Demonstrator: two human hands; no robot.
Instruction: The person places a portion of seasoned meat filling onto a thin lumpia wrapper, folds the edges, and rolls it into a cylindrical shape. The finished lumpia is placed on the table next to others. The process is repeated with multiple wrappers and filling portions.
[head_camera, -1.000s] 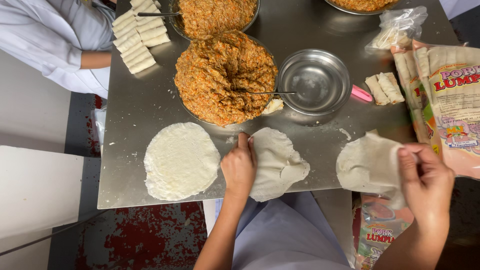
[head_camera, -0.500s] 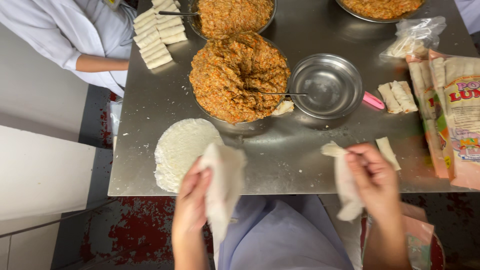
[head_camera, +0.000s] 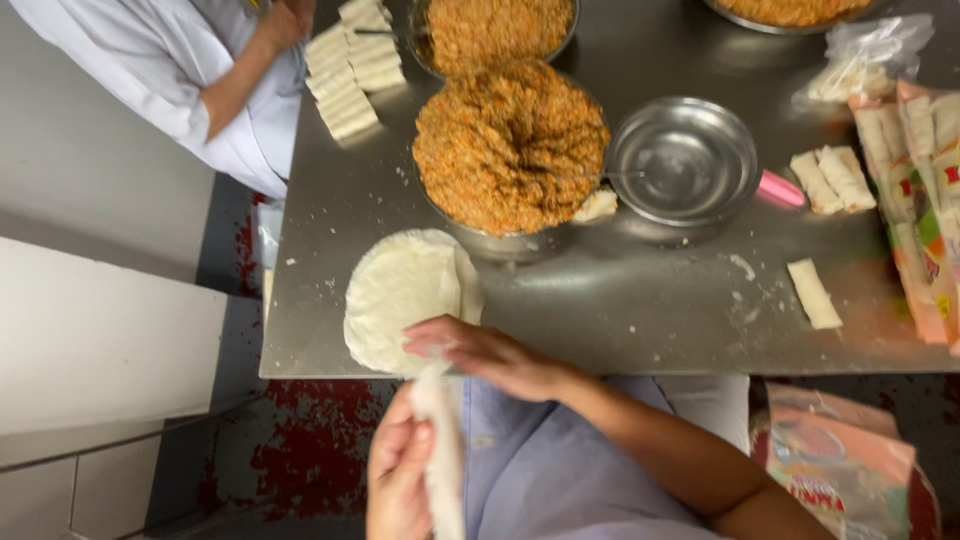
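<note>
1. A thin white wrapper sheet (head_camera: 440, 450) is held hanging below the near edge of the steel table (head_camera: 640, 320), its long axis running nearly straight up and down.
2. The left hand (head_camera: 400, 475) is closed around the sheet's lower part from the left side; the sheet lies just right of that palm.
3. The right hand (head_camera: 490, 355) is reached across from the right, and its fingertips (head_camera: 425, 340) are pinched on the sheet's top end, at the table edge.
4. The sheet's top is thus met by the right hand, while its length is steadied by the left.
5. A round stack of wrappers (head_camera: 405, 295) is laid on the table just beyond the right hand, touching its fingertips or nearly so.
6. A large bowl of orange minced filling (head_camera: 510, 145) is set farther back from the stack.
7. An empty steel bowl (head_camera: 683, 165) is placed right of the filling, with rolled pieces (head_camera: 830, 180) beyond it.
</note>
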